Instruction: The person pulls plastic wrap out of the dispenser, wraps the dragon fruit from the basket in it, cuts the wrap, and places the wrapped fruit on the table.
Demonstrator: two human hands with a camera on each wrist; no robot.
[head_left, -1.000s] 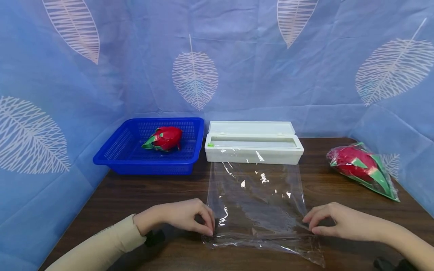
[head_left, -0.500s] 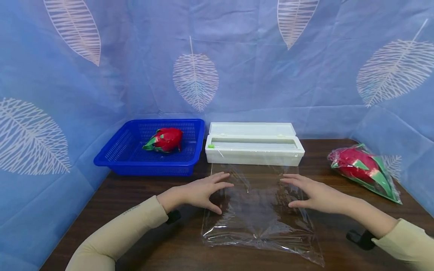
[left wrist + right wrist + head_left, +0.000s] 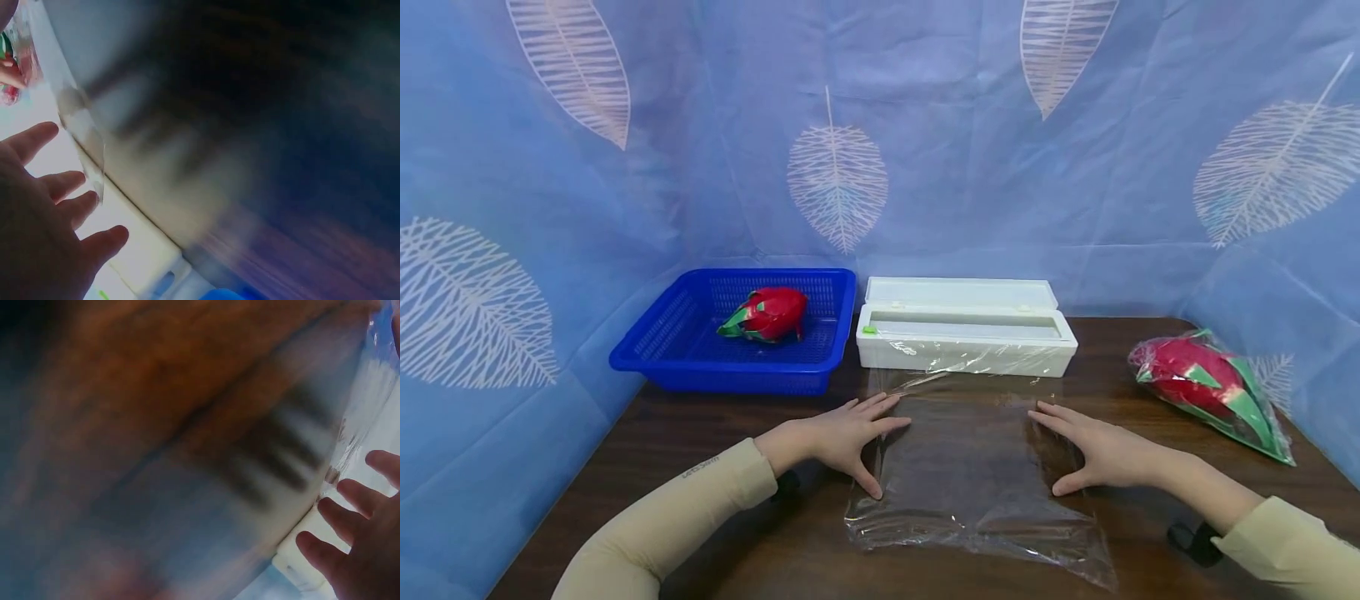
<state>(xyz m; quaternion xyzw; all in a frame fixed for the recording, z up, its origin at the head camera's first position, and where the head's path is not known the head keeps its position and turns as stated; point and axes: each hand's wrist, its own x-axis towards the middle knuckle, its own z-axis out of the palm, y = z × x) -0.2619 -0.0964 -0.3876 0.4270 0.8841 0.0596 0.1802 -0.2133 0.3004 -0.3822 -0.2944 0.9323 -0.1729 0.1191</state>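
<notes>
A sheet of clear plastic wrap (image 3: 962, 483) runs from a white dispenser box (image 3: 966, 354) toward the front of the dark wooden table. My left hand (image 3: 846, 435) rests on the sheet's left edge, fingers spread and straight. On its right edge lies my right hand (image 3: 1108, 450), also with straight, parted fingers. The wrist views show the left hand (image 3: 53, 219) and the right hand (image 3: 359, 531) with fingers extended, gripping nothing. The box's lid (image 3: 961, 292) is raised at the back, and a small green slider (image 3: 869, 330) sits at its left end.
Left of the box stands a blue basket (image 3: 730, 367) with a red and green dragon fruit (image 3: 771, 313) in it. At the right, another dragon fruit (image 3: 1206, 383) lies wrapped in clear film. A blue leaf-patterned cloth (image 3: 955, 167) hangs behind and beside the table (image 3: 737, 533).
Both hands let go of the sheet's near corners, moved forward toward the box and came down on its side edges with fingers spread. The sheet lies flatter near the box.
</notes>
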